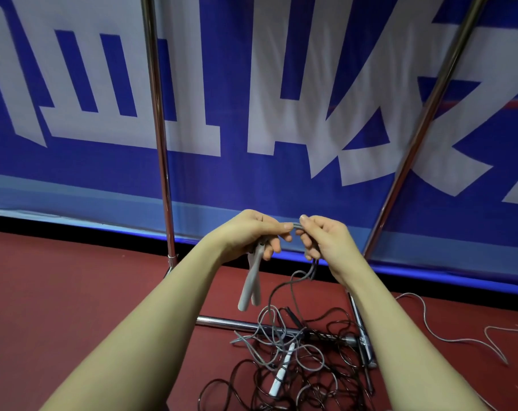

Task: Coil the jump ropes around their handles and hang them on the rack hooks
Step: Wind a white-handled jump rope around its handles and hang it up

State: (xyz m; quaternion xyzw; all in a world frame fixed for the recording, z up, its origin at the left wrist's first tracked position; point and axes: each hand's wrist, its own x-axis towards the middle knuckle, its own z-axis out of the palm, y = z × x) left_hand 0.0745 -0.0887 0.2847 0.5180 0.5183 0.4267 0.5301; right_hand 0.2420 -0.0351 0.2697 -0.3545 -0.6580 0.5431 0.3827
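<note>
Red gym floor; left hand (252,232) grips both handles (252,280), right hand (320,238) pinches the rope (295,278). I'd wrap tight, even loops.

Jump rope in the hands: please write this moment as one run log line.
left hand: holds grey handles | right hand: pinches grey cord | rope pile: on floor

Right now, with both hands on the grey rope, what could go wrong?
1. The grey rope hangs from the right hand into the tangled pile on the floor; pulling it may drag or knot the dark ropes.
2. The grey handles dangle loose under the left hand; they may swing and slip while coiling.
3. The pile lies across the rack base bar; a loop could catch there.
</note>
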